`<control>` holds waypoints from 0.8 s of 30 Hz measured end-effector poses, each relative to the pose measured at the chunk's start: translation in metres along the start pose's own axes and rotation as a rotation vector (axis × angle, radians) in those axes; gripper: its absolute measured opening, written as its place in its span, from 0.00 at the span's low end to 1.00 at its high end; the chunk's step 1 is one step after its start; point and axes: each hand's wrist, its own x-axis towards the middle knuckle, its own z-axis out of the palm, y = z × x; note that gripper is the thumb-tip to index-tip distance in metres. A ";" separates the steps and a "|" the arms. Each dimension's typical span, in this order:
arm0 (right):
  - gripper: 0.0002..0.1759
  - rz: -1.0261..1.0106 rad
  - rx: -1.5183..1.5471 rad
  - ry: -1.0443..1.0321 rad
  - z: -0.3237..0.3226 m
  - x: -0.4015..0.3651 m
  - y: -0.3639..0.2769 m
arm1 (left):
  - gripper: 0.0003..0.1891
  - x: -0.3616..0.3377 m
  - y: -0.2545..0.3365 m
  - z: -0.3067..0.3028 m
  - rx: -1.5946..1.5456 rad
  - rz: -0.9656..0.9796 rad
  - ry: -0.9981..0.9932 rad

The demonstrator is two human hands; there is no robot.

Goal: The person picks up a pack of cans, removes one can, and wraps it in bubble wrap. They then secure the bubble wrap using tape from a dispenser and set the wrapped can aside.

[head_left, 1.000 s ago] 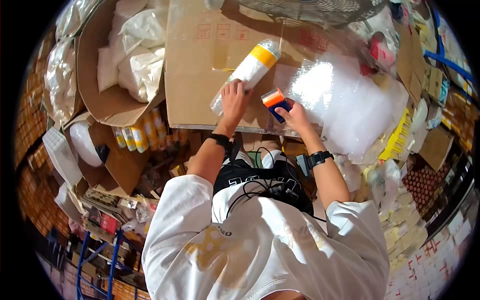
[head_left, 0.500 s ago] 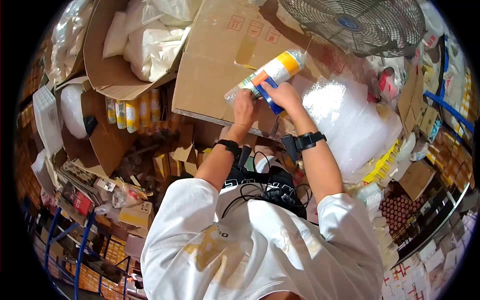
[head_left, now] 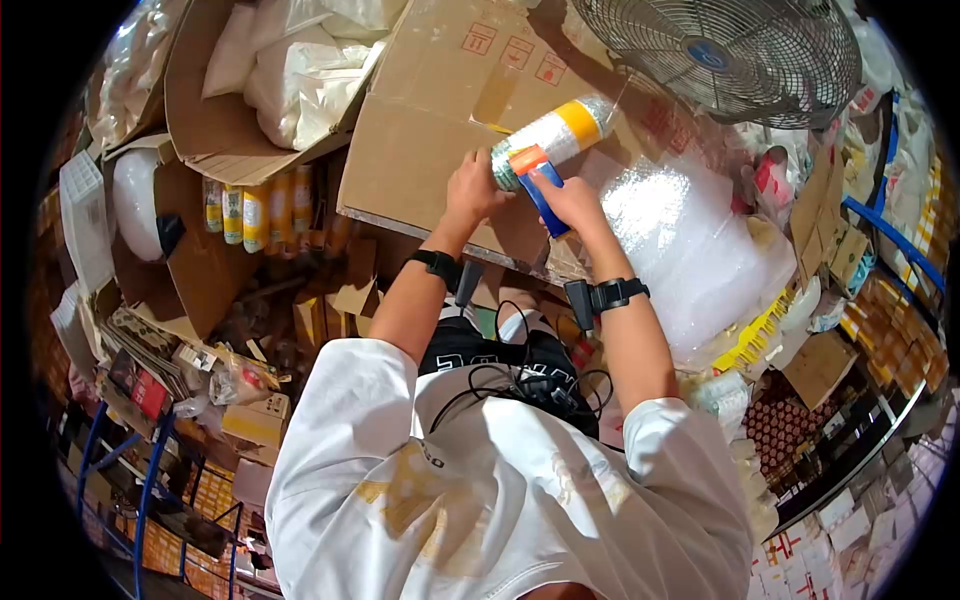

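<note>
A cylinder in bubble wrap [head_left: 557, 134], white with a yellow band, lies slanted on the large cardboard box in front of me. My left hand [head_left: 473, 188] is closed at its near left end, fingers curled on the wrap; the fingertips are partly hidden. In my right hand [head_left: 573, 204] is a blue and orange tool that looks like a tape dispenser [head_left: 543, 196]. Its orange end rests against the wrapped cylinder or just over it; the exact contact cannot be made out.
The cardboard box [head_left: 420, 150] serves as a work surface. A black fan [head_left: 715, 60] stands at its far right, beside a heap of bubble wrap [head_left: 690, 260]. An open carton [head_left: 225, 135] of white bags is at left, with several yellow-banded cylinders [head_left: 254, 218] below it.
My left hand has moved a little left and up, and the loose wrap at the cylinder's near end now looks folded in. The tape dispenser has shifted slightly along the cylinder.
</note>
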 end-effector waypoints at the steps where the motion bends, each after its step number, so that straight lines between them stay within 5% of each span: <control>1: 0.44 0.012 -0.004 -0.010 0.000 0.000 -0.001 | 0.43 0.003 -0.002 -0.003 0.019 0.008 -0.037; 7: 0.46 0.028 -0.002 -0.034 -0.006 0.001 0.004 | 0.48 0.026 -0.012 -0.007 0.018 -0.057 -0.252; 16: 0.42 -0.180 -0.161 0.068 -0.010 -0.014 0.021 | 0.58 -0.013 0.013 -0.010 0.115 0.087 -0.008; 24: 0.32 -0.508 0.255 0.136 0.004 -0.037 0.068 | 0.53 -0.026 0.016 0.006 0.141 0.205 0.153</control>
